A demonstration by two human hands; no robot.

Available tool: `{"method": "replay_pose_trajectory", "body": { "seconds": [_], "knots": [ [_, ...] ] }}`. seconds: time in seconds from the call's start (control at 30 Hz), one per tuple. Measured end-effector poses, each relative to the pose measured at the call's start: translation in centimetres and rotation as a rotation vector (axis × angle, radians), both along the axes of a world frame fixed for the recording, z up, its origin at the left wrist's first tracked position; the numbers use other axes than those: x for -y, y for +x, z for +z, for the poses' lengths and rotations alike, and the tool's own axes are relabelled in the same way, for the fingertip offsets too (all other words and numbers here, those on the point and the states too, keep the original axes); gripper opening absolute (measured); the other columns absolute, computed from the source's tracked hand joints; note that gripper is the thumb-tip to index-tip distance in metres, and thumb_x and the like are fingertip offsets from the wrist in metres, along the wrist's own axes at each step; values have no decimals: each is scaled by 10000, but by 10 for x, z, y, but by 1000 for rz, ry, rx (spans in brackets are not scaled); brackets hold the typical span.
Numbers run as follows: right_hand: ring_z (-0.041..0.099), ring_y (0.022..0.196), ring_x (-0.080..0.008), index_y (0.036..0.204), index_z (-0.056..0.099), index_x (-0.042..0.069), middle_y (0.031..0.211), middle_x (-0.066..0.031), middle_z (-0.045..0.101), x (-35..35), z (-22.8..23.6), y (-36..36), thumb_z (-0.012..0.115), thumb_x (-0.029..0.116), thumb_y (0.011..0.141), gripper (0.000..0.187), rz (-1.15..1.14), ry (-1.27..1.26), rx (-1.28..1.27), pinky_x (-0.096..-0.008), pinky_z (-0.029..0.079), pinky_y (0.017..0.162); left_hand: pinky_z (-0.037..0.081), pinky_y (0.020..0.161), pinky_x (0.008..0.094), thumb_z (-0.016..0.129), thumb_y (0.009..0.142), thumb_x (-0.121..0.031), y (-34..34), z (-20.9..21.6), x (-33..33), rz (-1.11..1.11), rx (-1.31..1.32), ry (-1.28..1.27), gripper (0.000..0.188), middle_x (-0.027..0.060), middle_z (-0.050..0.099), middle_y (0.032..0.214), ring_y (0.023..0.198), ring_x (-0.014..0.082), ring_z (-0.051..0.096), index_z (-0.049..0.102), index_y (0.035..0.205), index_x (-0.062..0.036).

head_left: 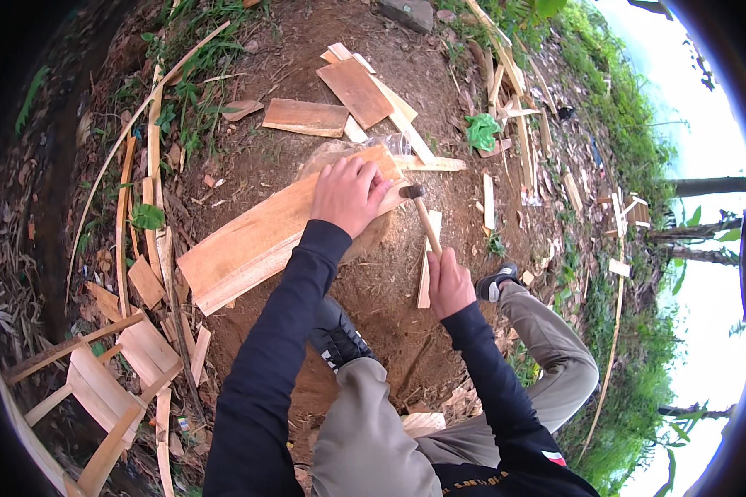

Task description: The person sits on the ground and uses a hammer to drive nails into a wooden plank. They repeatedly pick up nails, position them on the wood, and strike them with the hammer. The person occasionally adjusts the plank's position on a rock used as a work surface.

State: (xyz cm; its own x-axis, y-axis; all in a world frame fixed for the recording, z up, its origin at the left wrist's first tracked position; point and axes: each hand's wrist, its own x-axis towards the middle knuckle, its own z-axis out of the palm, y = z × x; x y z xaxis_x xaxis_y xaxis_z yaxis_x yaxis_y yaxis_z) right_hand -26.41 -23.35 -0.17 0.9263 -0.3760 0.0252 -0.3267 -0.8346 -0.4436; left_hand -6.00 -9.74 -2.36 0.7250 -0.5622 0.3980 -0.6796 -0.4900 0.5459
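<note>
A long light-brown wooden board lies slantwise in front of me, its far right end on a low support that is mostly hidden. My left hand presses down near that end, fingers bent over the wood and bunched toward the edge. Whether a nail is between those fingers cannot be seen. Wrapped round the wooden handle of a hammer is my right hand. The hammer's dark head is just right of the board's end, close to my left fingertips.
Beyond the board, several cut wood pieces and a clear plastic item lie on bare soil. A green plastic scrap is farther right. At lower left stands a wooden frame. My shoe is just below the board.
</note>
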Motion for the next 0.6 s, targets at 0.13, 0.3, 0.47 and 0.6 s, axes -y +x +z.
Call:
{"method": "replay_pose_trajectory", "body": {
  "seconds": [0.13, 0.3, 0.47, 0.6],
  "knots": [
    [568, 509, -431, 918, 433, 15, 588, -214, 547, -10, 34, 2, 507, 232, 1039, 260, -56, 54, 194, -509, 430, 447, 409, 776, 413, 643, 913, -329, 1, -8, -6, 12, 25, -5, 240, 33, 584, 836, 861, 259, 557, 592, 820, -114],
    [584, 497, -412, 950, 435, 9, 581, -217, 552, 13, -23, -6, 519, 218, 1029, 239, 46, -32, 157, -482, 441, 418, 405, 776, 422, 633, 920, -321, -1, -4, 5, -2, 39, -5, 235, 36, 584, 843, 869, 263, 557, 588, 821, -113],
    [581, 494, -431, 922, 415, 13, 542, -218, 532, -9, 22, 5, 530, 209, 1022, 249, -14, -14, 188, -503, 455, 434, 398, 774, 426, 619, 929, -324, 3, -9, -3, 34, 87, 60, 226, 34, 587, 855, 882, 262, 557, 589, 838, -119],
    [584, 504, -433, 906, 416, 14, 554, -219, 535, -4, -6, -1, 535, 198, 1019, 246, -87, -56, 61, -501, 446, 431, 394, 765, 425, 614, 931, -331, 0, -5, 5, 3, 59, 24, 232, 38, 586, 852, 881, 260, 559, 585, 837, -120]
  ]
}}
